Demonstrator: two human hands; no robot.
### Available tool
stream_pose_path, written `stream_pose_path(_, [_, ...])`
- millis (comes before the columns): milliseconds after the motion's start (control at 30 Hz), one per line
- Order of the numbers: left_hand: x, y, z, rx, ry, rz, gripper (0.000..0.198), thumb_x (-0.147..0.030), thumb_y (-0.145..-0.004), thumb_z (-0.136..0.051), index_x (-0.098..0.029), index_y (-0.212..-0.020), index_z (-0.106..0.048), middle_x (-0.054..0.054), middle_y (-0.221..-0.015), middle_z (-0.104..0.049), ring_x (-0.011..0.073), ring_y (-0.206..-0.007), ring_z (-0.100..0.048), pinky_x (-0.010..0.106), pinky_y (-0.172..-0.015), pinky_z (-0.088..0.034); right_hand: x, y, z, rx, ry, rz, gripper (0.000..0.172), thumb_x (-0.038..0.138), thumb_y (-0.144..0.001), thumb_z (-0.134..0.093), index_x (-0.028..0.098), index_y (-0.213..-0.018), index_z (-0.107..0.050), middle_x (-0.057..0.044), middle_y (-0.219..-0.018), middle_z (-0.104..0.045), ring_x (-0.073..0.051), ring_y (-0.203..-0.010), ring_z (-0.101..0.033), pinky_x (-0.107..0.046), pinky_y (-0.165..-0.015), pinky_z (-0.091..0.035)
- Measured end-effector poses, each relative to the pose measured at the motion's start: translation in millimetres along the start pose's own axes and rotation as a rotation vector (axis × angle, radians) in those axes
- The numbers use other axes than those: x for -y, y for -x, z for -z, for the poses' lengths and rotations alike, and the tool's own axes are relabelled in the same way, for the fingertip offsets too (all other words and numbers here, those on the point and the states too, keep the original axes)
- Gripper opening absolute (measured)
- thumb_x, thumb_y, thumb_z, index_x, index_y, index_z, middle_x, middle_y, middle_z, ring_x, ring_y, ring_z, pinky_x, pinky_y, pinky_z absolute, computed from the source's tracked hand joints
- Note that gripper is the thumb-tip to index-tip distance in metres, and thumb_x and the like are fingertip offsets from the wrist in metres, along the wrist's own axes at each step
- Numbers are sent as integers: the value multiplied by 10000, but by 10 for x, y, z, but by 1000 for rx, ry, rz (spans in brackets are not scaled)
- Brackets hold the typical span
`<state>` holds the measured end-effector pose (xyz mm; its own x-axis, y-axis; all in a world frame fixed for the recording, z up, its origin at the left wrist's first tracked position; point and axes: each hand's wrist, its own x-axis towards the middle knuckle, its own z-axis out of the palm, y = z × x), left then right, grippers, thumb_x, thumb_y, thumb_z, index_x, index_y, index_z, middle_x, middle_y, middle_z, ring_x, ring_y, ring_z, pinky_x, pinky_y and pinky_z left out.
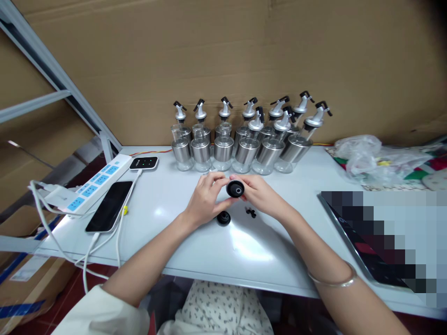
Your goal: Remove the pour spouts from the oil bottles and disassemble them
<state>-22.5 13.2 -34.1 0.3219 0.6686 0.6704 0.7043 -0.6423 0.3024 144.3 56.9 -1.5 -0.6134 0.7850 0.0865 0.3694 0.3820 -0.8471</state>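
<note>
Over the white table, my left hand (206, 196) and my right hand (259, 191) both grip a bottle pourer top (235, 188), one from each side. Its round black underside with a small ringed hole faces me; the rest is hidden by my fingers. Just below my left fingers lies a black round stopper part (224, 218). Several tiny black pieces (250, 212) rest beneath my right hand. Beyond the hands stand glass bottles with steel sleeves (223, 148) in two rows. Silver pourers with black levers (256, 122) top many of them, while three front bottles at left have bare necks.
At left are a white power strip (101, 181), a phone (111, 205) with white cables, and a small black device (144, 163). A clear plastic bag (363, 156) lies at back right, near a dark flat screen (363, 246). Cardboard (223, 51) backs the table.
</note>
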Motion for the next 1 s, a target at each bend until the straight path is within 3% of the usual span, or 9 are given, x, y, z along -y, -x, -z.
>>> stream_pose_path(133, [-15, -20, 13, -58, -9, 36, 162, -314, -909, -441, -167, -959, -486, 79, -951, -574, 183, -924, -537, 314, -807, -401, 27, 3, 4, -98, 113, -12, 306, 383, -855, -405, 185, -629, -461, 23, -573, -450, -110, -557, -393, -245, -560, -297])
stream_pose_path(300, [-22, -40, 35, -104, -48, 95, 66, -223, -875, -436, -190, -821, -453, 8, -804, -574, 150, -802, -545, 320, -798, -352, 90, 33, 40, -258, -40, 45, 410, 467, -906, -353, 192, -620, -456, 25, -521, -461, -108, -525, -419, -246, -573, -333])
stream_pose_path(567, [-5, -18, 1, -144, -52, 57, 114, -286, -937, -413, -194, -877, -445, -15, -795, -592, 118, -719, -544, 305, -806, -334, 69, 39, 37, -183, -11, 39, 343, 474, -855, -466, 183, -678, -505, 30, -577, -484, -100, -548, -433, -235, -547, -325])
stream_pose_path(800, [13, -33, 8, -154, -88, -14, 204, -387, -928, -457, -186, -960, -477, -1, -869, -649, 107, -681, -561, 310, -816, -320, 37, 20, 10, -222, 48, 51, 409, 441, -888, -340, 196, -562, -377, 41, -510, -385, -89, -495, -352, -233, -510, -281])
stream_pose_path(1000, [31, -36, 12, -95, -101, -24, 286, -451, -929, -422, -180, -948, -512, 3, -843, -681, 114, -685, -595, 308, -788, -291, 25, 3, 17, -261, 88, -36, 520, 542, -860, -330, 201, -470, -291, 43, -445, -280, -78, -452, -269, -246, -470, -217])
